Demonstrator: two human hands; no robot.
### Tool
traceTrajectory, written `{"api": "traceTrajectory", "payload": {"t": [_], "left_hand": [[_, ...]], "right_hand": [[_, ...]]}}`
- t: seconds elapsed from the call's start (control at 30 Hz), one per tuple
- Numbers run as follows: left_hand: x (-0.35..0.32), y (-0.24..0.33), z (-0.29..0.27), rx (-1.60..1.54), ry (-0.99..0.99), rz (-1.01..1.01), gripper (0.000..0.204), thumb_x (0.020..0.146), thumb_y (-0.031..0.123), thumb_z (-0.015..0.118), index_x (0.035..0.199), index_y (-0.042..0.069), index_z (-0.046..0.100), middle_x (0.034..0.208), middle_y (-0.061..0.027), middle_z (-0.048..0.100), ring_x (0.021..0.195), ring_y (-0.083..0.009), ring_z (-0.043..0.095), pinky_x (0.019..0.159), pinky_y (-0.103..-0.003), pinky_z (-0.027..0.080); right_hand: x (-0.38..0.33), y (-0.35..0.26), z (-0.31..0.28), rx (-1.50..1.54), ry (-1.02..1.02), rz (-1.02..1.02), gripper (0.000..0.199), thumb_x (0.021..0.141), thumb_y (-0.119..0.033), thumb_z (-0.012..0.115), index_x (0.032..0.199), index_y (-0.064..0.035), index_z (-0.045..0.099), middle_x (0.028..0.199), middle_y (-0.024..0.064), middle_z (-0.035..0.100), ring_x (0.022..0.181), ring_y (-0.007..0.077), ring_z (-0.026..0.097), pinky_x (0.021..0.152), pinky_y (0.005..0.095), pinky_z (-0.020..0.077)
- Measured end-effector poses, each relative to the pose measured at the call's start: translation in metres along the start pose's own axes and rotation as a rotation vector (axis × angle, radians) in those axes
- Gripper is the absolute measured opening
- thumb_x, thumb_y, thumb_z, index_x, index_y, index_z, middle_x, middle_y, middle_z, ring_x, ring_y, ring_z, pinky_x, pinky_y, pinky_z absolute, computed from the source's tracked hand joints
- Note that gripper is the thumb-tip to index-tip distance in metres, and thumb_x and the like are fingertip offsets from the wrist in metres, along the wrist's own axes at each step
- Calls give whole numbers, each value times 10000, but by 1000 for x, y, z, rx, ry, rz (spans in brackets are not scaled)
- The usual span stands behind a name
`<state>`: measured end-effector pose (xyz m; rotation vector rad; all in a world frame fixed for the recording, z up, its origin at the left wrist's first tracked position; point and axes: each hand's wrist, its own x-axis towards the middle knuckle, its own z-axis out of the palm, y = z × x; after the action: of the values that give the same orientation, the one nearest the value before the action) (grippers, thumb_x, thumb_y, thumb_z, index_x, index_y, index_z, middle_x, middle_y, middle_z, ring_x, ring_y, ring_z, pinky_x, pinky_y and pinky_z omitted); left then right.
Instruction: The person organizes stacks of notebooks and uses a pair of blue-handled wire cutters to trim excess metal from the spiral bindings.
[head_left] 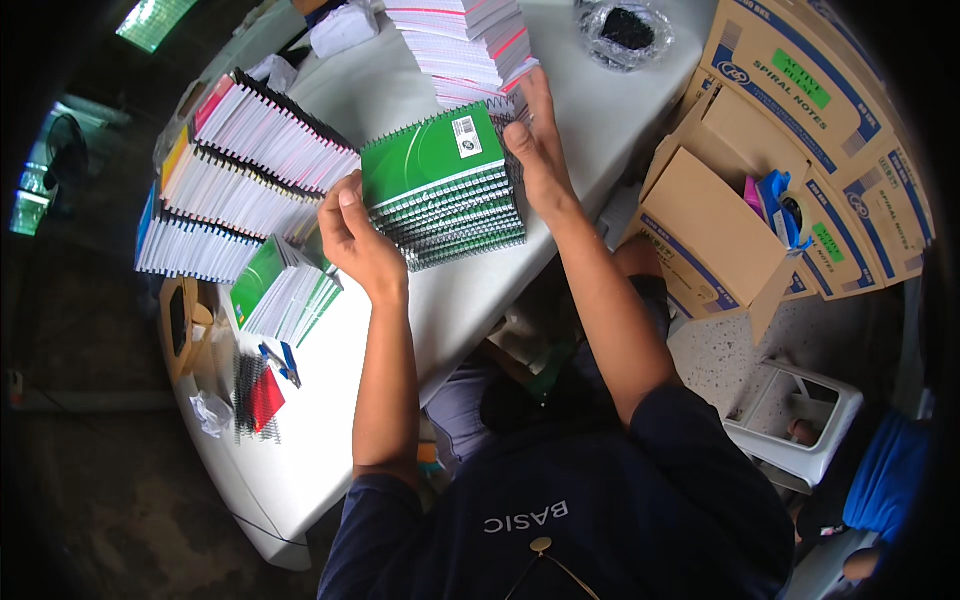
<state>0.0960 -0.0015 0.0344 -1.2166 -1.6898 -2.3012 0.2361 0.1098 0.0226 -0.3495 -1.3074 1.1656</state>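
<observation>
A tall stack of green spiral notebooks (432, 158) stands on the white table in front of me, wire bindings toward me, a barcode label on the top cover. My left hand (360, 238) is closed at its left side, thumb at the cover's near corner. Against the right side rests my right hand (540, 150), thumb on the edge and fingers stretched along the far corner. Both hands hold the stack between them. A smaller fanned pile of green notebooks (285, 300) lies beside my left wrist.
Stacks of spiral notebooks (240, 165) fill the table's left side, with a white-paged stack (465, 45) behind. Blue-handled pliers (284, 362), loose black coils (250, 395) and crumpled plastic (211, 412) lie at near left. An open carton (715, 220) and a white stool (810, 440) stand right.
</observation>
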Motion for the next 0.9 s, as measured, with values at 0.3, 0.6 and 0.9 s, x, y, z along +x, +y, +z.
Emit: {"api": "traceTrajectory", "payload": {"t": [0.3, 0.6, 0.9], "left_hand": [[-3, -1, 3, 56, 44, -37, 244, 928, 184, 519, 936, -30, 637, 910, -92, 643, 831, -122, 562, 788, -245, 432], [-5, -7, 6, 61, 112, 19, 265, 942, 215, 505, 878, -28, 588, 847, -81, 613, 776, -118, 541, 754, -247, 428], [-2, -6, 9, 43, 218, 63, 433, 963, 307, 467, 624, 44, 411, 623, 14, 416, 592, -62, 344, 560, -228, 306]], "right_hand": [[11, 10, 16, 175, 93, 59, 469, 896, -368, 576, 1182, -11, 469, 846, 26, 548, 771, 89, 499, 702, 227, 414], [20, 21, 6, -493, 183, -67, 609, 915, -439, 490, 1286, 33, 390, 1158, 189, 498, 996, 245, 523, 863, 326, 409], [-49, -8, 25, -315, 59, -188, 482, 890, -153, 559, 1297, 54, 406, 1287, 235, 481, 1167, 331, 504, 943, 376, 401]]}}
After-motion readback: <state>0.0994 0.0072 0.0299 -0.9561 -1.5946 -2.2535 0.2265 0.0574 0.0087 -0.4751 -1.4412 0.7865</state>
